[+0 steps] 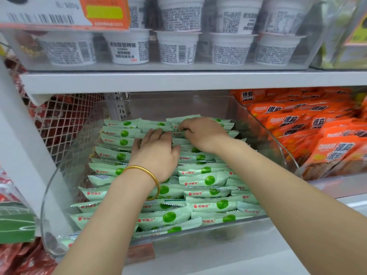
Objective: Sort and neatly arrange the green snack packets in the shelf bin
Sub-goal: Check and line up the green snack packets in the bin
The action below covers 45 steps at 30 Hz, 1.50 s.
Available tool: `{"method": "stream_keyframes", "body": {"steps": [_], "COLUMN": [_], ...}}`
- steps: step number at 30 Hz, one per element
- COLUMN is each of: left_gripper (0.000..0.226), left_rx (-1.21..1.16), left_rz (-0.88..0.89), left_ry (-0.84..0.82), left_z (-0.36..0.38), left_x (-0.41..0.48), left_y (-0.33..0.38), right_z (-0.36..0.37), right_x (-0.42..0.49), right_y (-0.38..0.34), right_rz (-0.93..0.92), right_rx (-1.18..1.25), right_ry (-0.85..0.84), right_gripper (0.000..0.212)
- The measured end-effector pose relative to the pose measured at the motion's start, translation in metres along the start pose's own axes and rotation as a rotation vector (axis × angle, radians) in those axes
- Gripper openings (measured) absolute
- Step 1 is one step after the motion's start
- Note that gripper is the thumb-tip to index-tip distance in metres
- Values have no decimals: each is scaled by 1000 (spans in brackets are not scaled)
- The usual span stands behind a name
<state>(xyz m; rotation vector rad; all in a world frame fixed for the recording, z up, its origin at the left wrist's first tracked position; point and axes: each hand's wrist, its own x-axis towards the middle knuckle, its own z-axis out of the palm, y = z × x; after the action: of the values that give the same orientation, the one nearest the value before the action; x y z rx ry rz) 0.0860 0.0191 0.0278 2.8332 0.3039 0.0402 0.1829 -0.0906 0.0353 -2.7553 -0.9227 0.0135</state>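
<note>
A white shelf [178,80] is carrying a clear bin [65,185], and green snack packets [204,179] are lying inside it in overlapping rows running from near to far. Orange packets [327,135] are filling the bin to the right, while white cups [176,48] are standing stacked on the shelf above. The left hand [156,153] is pressing flat, fingers straight, on the middle rows. The right hand [204,133] is curling its fingers around packets at the far end. A gold bangle [139,167] is circling the left wrist.
</note>
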Motion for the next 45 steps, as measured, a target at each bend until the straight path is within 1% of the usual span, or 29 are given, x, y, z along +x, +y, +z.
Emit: {"method": "stream_keyframes", "body": {"steps": [4, 7, 9, 10, 11, 12, 14, 15, 17, 19, 21, 24, 28, 31, 33, 36, 37, 39, 40, 42, 44, 45], "left_gripper": [52, 52, 52, 53, 52, 52, 52, 52, 52, 52, 53, 53, 53, 53, 53, 53, 53, 58, 63, 71, 71, 67], "left_rx": [-1, -2, -3, -5, -9, -13, -20, -21, -16, -9, -10, -6, 8, 8, 5, -11, -33, -113, -163, -266, -378, -428], "left_rz": [-2, -6, -5, -4, -3, -1, 2, 3, 7, 12, 13, 14, 14, 15, 17, 21, 19, 9, 10, 43, 123, 173], "left_ry": [-2, 2, 5, 6, 6, 5, 2, 1, -1, -8, -10, 1, 9, 9, 16, 21, 37, 141, 229, 379, 448, 469], "left_z": [0, 0, 0, 0, 0, -1, -1, -2, -2, -3, -3, -1, 0, 1, 1, 0, 0, -1, -2, -5, -11, -13], "left_x": [1, 1, 1, 0, 0, 0, -1, -1, -1, -1, 0, 1, 2, 2, 2, 2, 1, 1, 0, -1, -6, -10], "left_y": [0, 1, 0, 0, 0, 0, 0, 0, 0, 0, -1, -2, -2, -2, -2, -3, -3, -4, -5, -4, -1, 2], "right_z": [0, 0, -1, -1, -1, 0, 3, 4, 8, 9, 9, 9, 11, 12, 11, 4, 0, -9, -13, -19, -25, -27], "right_x": [-6, -7, -5, -4, -1, 2, 11, 15, 21, 25, 32, 40, 39, 38, 35, 26, 21, 7, -3, -27, -55, -67], "right_y": [1, -1, 1, 2, 5, 9, 15, 17, 18, 16, 13, 7, 8, 10, 10, 7, 4, -1, -4, -9, -13, -14], "right_rz": [-39, -55, -61, -57, -47, -29, 12, 31, 81, 149, 209, 299, 358, 367, 342, 264, 239, 190, 163, 85, -17, -60], "right_rx": [118, 50, 94, 151, 198, 209, 115, 57, -17, -18, 46, 137, 288, 488, 602, 748, 822, 952, 955, 903, 914, 942], "right_ry": [40, -57, -86, -58, 15, 127, 348, 390, 334, 293, 325, 311, 337, 401, 472, 560, 580, 598, 599, 604, 644, 662], "right_gripper": [36, 41, 42, 42, 41, 39, 33, 31, 29, 27, 25, 21, 6, 17, 17, 3, 2, 11, 15, 17, 19, 19]}}
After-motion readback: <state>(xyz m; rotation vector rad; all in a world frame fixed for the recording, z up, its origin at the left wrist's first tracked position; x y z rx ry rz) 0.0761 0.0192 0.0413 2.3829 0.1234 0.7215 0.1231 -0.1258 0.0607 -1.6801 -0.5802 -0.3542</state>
